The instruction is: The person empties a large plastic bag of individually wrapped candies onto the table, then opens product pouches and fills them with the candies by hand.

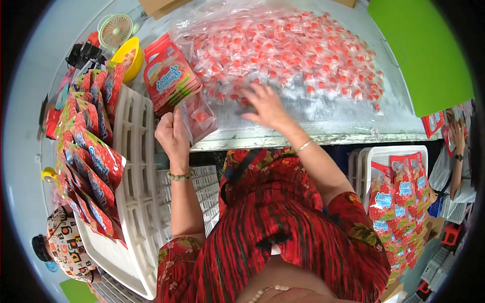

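Observation:
My left hand (173, 135) is closed on the edge of a pouch (201, 119) at the table's front edge, thumb on top. Through its clear side a few red pieces show. Just behind it lies a stack of flat red printed pouches (169, 76). My right hand (268, 107) hovers over the table to the right of the held pouch, fingers spread and slightly blurred. Near its fingertips begins a wide pile of small clear-wrapped red candies (283, 50). No candy can be made out in that hand.
At left, filled pouches (96, 151) stand on stacked white trays (136, 166). A yellow bowl (129, 58) and a small fan (115, 31) are behind. At right are a green board (424, 50) and a white tray (423, 157) of pouches. Other people work at both sides.

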A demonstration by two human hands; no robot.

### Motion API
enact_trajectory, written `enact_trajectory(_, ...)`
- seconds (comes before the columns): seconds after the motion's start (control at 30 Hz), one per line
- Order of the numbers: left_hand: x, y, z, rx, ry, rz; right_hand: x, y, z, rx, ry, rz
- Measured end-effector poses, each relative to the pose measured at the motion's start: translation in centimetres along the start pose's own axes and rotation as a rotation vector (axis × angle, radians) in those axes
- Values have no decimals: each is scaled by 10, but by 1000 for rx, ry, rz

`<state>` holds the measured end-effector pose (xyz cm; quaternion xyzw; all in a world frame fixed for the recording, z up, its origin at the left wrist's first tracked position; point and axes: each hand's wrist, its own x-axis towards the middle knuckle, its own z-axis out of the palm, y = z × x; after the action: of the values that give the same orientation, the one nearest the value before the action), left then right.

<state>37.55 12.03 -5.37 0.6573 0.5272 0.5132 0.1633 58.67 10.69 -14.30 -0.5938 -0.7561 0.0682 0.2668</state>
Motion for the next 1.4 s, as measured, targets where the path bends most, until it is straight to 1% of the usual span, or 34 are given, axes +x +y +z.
enact_trajectory(0.07,-3,-3,2,36,-16,95,-5,-9,9,-62,37,-60)
enact_trajectory(0.1,-3,-3,-1,42,-17,97,-8,-3,24,-20,85,-74)
enact_trajectory(0.13,-3,-4,-4,59,-16,74,-10,0,25,-17,87,-75)
enact_trajectory(0.2,-5,-5,-6,76,-14,40,-20,8,25,-42,-3,2)
enact_trajectory(0.23,-6,-3,-6,53,-20,36,-24,9,16,-96,120,-35)
enact_trajectory(0.27,-6,-2,-5,29,-24,34,-27,14,15,-97,118,-34)
enact_trajectory(0.33,-11,-1,1,18,-46,44,-27,25,13,-130,126,55)
enact_trajectory(0.37,-13,-2,3,10,-53,70,-23,29,11,-134,187,45)
enact_trajectory(0.4,-15,-3,5,9,-65,84,-18,32,11,-136,191,40)
enact_trajectory(0.47,-19,-4,7,46,-90,88,0,31,5,-34,338,128)
enact_trajectory(0.5,-20,-1,9,48,-91,90,9,30,2,1,379,104)
enact_trajectory(0.53,-22,3,11,50,-96,93,19,28,6,3,381,106)
enact_trajectory(0.6,-23,6,14,51,-120,102,32,26,14,-192,173,237)
enact_trajectory(0.63,-23,7,16,48,-121,106,31,26,21,-195,242,163)
enact_trajectory(0.67,-23,7,17,53,-125,98,29,30,25,-197,245,163)
enact_trajectory(0.73,-23,7,16,62,-127,84,19,30,28,-165,89,221)
enact_trajectory(0.77,-23,6,17,61,-134,84,13,30,26,-164,83,221)
enact_trajectory(0.83,-21,7,20,55,-142,85,2,35,18,-87,176,284)
enact_trajectory(0.87,-21,8,24,57,-155,93,-1,40,19,-106,405,197)
enact_trajectory(0.9,-21,10,28,59,-166,100,-5,45,17,-111,405,195)
enact_trajectory(0.93,-23,9,36,-13,-164,57,-5,40,2,628,436,489)
enact_trajectory(0.97,-24,8,42,12,-192,70,-5,32,-14,1378,417,759)
enact_trajectory(1.0,-24,7,47,37,-222,82,-5,13,-33,1611,436,764)
enact_trajectory(1.07,-26,11,60,86,-234,130,-9,-19,-50,1531,150,578)
enact_trajectory(1.1,-28,14,65,105,-244,156,-9,-35,-45,1184,212,292)
enact_trajectory(1.13,-30,19,67,162,-263,177,-8,-40,-41,850,176,196)
enact_trajectory(1.17,-34,27,71,143,-268,221,-8,-42,-37,513,136,102)
enact_trajectory(1.2,-40,35,75,125,-271,262,-6,-41,-30,392,98,129)
enact_trajectory(1.23,-46,35,79,141,-265,349,-2,-40,-31,389,102,131)
enact_trajectory(1.3,-51,35,80,76,-258,293,6,-40,-37,537,45,190)
enact_trajectory(1.33,-50,39,80,27,-247,277,7,-45,-46,782,-11,285)
enact_trajectory(1.37,-50,40,77,37,-332,227,8,-47,-43,779,-12,286)
enact_trajectory(1.4,-50,41,78,36,-329,229,12,-49,-37,1222,-8,462)
